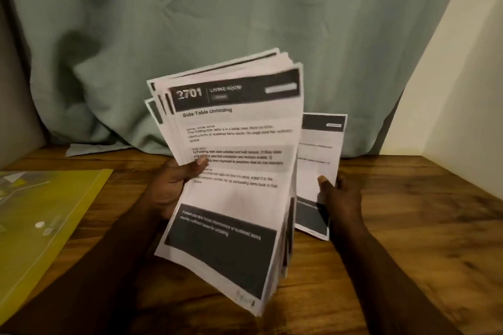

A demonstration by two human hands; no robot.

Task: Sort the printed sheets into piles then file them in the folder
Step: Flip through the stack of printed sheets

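Fanned paper stack [234, 171] clamped in left grip [170, 187]; single sheet [318, 149] pinched in right grip [343, 198], over wood-grain desk [408, 212].

Bare left forearm [117, 261] and right forearm [381, 266], bare left grip [168, 185] and right grip [343, 198], thumbnails [202, 162] short and rounded.

Half-hidden single sheet [319, 160] behind stack [231, 171]; folder [54, 198] partly off-frame left.

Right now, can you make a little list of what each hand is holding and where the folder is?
left hand: holds the stack of printed sheets, thumb on top
right hand: pinches a single sheet beside the stack
top page title: Side Table Unfolding
yellow folder: flat on the wooden table, at the left, untouched
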